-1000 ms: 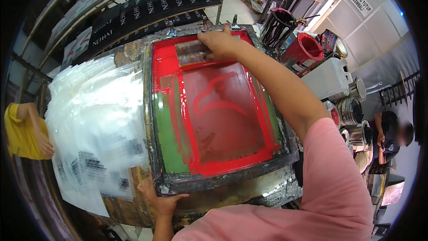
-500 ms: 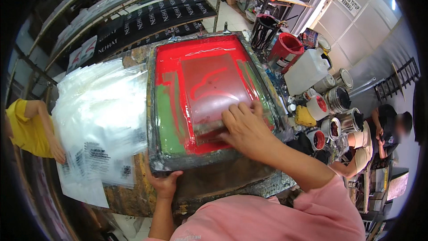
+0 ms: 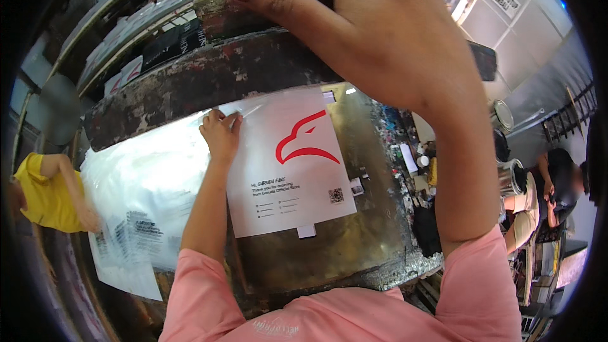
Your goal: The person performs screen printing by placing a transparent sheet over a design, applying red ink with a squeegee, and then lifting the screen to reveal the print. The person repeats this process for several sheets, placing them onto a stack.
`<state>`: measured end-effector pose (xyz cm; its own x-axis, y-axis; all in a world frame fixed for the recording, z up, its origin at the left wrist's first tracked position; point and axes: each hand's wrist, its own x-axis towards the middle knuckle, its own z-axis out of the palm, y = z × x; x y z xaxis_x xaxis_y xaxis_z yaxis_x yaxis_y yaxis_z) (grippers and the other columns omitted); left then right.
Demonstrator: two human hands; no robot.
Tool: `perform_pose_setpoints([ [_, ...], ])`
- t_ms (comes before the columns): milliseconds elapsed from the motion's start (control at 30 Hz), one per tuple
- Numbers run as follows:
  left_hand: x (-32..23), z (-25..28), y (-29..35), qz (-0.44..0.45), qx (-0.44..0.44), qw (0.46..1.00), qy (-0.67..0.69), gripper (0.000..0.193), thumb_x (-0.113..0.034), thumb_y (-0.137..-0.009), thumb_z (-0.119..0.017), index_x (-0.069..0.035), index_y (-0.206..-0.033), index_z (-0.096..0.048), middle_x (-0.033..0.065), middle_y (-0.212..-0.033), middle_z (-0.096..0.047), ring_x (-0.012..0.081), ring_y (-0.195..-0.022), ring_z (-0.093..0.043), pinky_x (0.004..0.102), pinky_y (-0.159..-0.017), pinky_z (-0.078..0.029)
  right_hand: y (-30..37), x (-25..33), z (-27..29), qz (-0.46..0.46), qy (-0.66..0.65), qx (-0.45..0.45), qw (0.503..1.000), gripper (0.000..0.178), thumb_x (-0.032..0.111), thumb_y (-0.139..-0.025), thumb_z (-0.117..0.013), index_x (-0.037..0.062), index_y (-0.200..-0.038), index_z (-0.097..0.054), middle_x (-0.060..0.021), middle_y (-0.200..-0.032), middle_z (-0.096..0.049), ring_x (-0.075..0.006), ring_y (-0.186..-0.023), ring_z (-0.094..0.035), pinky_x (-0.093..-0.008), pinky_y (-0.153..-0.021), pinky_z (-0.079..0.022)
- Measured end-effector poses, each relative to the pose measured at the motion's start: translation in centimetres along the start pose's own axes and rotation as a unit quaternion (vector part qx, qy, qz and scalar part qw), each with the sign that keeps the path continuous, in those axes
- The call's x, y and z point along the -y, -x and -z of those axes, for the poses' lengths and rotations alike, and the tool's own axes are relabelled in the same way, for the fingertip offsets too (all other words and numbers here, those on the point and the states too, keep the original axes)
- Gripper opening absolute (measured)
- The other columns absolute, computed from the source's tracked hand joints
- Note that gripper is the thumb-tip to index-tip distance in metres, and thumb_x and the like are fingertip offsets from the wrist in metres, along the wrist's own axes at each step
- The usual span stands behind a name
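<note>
A white plastic bag (image 3: 258,152) with a red bird-head print and dark lettering lies flat on the brownish printing board (image 3: 323,253). My left hand (image 3: 220,139) pinches the bag's upper left edge with closed fingers. Above the board, the dark, ink-stained screen frame (image 3: 190,92) is tilted up, its near bar crossing the view. My right hand (image 3: 399,44) is raised close to the camera beyond that bar, its thumb lying over a dark, brownish piece. Its other fingers are cut off by the upper edge, so what it grips is unclear.
A pile of clear and white plastic bags (image 3: 145,190) lies left of the board. Beyond it a person in yellow (image 3: 54,190) reaches toward the pile. Tins (image 3: 510,177) stand on the right; another person in dark clothes (image 3: 560,180) sits farther off. Shelves (image 3: 95,38) rise at the back left.
The screen frame has been lifted off the board, uncovering the printed bag. My right hand has risen from the red-inked screen; my left hand has moved from the frame's corner to the bag.
</note>
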<state>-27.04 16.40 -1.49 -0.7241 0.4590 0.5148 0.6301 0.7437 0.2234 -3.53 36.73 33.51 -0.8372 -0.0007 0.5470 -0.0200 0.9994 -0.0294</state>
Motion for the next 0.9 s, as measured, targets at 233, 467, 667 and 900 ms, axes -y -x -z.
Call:
perform_pose_setpoints([
  [233, -1.2, 8.9, -0.4, 0.086, -0.068, 0.966, 0.236, 0.03, -0.026, -0.106, -0.068, 0.002, -0.098, -0.074, 0.0227, -0.079, -0.069, 0.0387, -0.062, -0.063, 0.045, -0.06, -0.048, -0.5, 0.1, -0.4, 0.024, -0.009, -0.027, 0.999, 0.055, 0.054, -0.106, -0.055, 0.0, -0.101, -0.065, -0.0194, -0.091, -0.062, -0.038, -0.082, -0.057, -0.0457, -0.081, -0.045],
  [467, 15.4, 17.5, 20.6, 0.351, -0.209, 0.908, 0.091, 0.028, -0.021, -0.108, -0.063, 0.001, -0.108, -0.079, 0.0104, -0.075, -0.07, 0.0171, -0.068, -0.059, 0.0369, -0.063, -0.049, 2.0, 1.7, -0.4, 0.036, 0.042, -0.083, 0.995, 0.058, 0.054, -0.107, -0.056, -0.0031, -0.102, -0.065, -0.0217, -0.087, -0.061, -0.0402, -0.078, -0.055, -0.0463, -0.078, -0.046],
  [667, 15.9, 29.7, 18.1, 0.519, -0.095, 0.844, -0.099, 0.047, -0.037, -0.108, -0.064, 0.008, -0.121, -0.073, 0.0278, -0.12, -0.075, 0.0372, -0.101, -0.071, 0.0411, -0.093, -0.054, 4.7, 1.8, -1.3, -0.017, -0.049, -0.05, 0.997, 0.049, 0.05, -0.101, -0.065, 0.0015, -0.092, -0.069, -0.0197, -0.087, -0.069, -0.0402, -0.086, -0.066, -0.0495, -0.084, -0.047],
  [900, -17.2, 29.4, 8.1, -0.236, -0.059, 0.969, 0.031, 0.111, -0.044, -0.062, -0.1, 0.0, -0.151, -0.049, 0.0183, -0.138, -0.056, 0.0381, -0.125, -0.056, 0.0515, -0.11, -0.044, 11.2, 3.3, -4.0, 0.026, -0.019, -0.103, 0.994, 0.026, 0.032, -0.098, -0.068, 0.0066, -0.103, -0.068, -0.0125, -0.089, -0.068, -0.033, -0.09, -0.065, -0.0483, -0.087, -0.046],
])
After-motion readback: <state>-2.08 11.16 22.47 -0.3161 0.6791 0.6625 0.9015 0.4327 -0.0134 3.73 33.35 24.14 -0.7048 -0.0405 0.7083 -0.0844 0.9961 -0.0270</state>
